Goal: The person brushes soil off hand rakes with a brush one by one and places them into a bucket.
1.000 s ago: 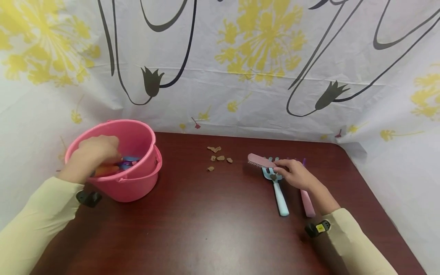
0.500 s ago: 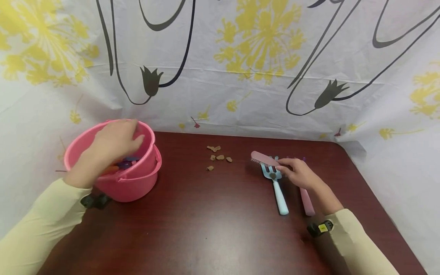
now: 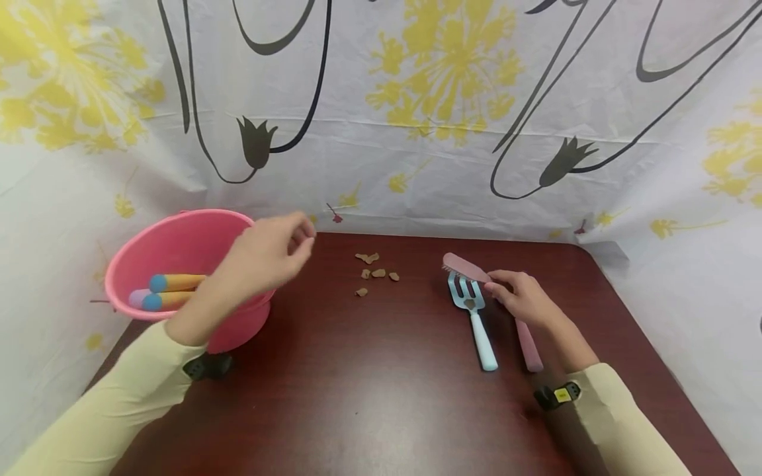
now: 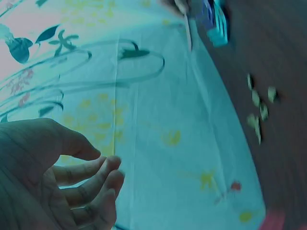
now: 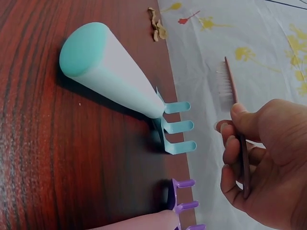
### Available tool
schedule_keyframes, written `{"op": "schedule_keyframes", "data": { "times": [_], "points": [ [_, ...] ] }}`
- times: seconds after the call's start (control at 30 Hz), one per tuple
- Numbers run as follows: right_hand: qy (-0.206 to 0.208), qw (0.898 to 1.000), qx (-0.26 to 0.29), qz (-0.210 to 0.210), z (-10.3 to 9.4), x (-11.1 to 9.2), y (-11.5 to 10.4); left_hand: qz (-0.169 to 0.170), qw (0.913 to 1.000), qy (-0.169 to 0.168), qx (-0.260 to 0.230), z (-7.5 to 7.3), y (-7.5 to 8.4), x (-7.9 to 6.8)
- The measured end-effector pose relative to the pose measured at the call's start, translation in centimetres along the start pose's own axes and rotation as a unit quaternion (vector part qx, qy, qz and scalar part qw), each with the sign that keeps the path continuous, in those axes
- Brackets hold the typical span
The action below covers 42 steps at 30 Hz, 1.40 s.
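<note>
My right hand (image 3: 524,297) grips a pink hairbrush (image 3: 466,267) by its handle, bristles facing down, just above the tines of a light blue toy garden fork (image 3: 485,344). A small brown piece (image 3: 469,303) lies on the fork's head. In the right wrist view, the thumb and curled fingers wrap the brush handle. My left hand (image 3: 268,254) is raised in front of the pink bucket's (image 3: 178,241) right rim, its fingers loosely bent. The left wrist view shows nothing between thumb and fingers.
Beside the fork lies a second tool with a pink handle (image 3: 528,347) and purple tines (image 5: 186,206). Several dry brown pieces (image 3: 378,272) lie mid-table. Orange sticks with blue ends (image 3: 175,283) are in the bucket. A patterned cloth (image 3: 357,152) hangs behind the dark table (image 3: 357,370).
My left hand has come up out of the bucket and moved right, past its rim. My right hand, with the hairbrush, has shifted slightly right.
</note>
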State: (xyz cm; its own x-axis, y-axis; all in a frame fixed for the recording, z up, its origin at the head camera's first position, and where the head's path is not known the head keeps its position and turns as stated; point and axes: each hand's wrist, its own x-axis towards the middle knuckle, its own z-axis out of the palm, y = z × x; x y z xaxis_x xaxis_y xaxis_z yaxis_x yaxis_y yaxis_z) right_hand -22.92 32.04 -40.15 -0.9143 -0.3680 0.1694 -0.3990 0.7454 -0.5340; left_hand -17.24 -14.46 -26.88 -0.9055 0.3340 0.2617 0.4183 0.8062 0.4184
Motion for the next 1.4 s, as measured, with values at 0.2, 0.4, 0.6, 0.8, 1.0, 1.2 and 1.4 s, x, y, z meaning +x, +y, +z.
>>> {"op": "schedule_keyframes", "data": {
  "times": [0.2, 0.4, 0.6, 0.8, 1.0, 1.2, 1.4],
  "points": [
    [0.03, 1.0, 0.003, 0.003, -0.3, 0.1, -0.3, 0.003, 0.9905, -0.106, -0.088, 5.0, 1.4, 0.6],
    [0.034, 0.999, 0.006, 0.018, -0.6, -0.2, -0.4, -0.026, 0.934, -0.24, -0.264, 12.0, 2.9, 2.1],
    [0.037, 0.999, 0.011, 0.026, -0.6, -0.3, -0.4, -0.114, 0.8639, -0.284, -0.4, 17.5, 5.8, 3.4],
    [0.042, 0.998, 0.016, 0.032, -1.1, -0.4, -0.6, -0.181, 0.8349, -0.273, -0.442, 21.5, 9.2, 4.6],
    [0.043, 0.998, 0.022, 0.039, -1.8, -0.7, -0.5, -0.216, 0.8576, -0.231, -0.406, 23.6, 11.9, 5.8],
    [0.046, 0.998, 0.012, 0.046, -2.3, -1.2, -0.3, -0.228, 0.8795, -0.23, -0.349, 25.4, 13.2, 6.6],
    [0.053, 0.997, 0.0, 0.055, -3.0, -1.8, 0.3, -0.229, 0.8922, -0.229, -0.315, 26.4, 14.1, 7.1]
  ]
}}
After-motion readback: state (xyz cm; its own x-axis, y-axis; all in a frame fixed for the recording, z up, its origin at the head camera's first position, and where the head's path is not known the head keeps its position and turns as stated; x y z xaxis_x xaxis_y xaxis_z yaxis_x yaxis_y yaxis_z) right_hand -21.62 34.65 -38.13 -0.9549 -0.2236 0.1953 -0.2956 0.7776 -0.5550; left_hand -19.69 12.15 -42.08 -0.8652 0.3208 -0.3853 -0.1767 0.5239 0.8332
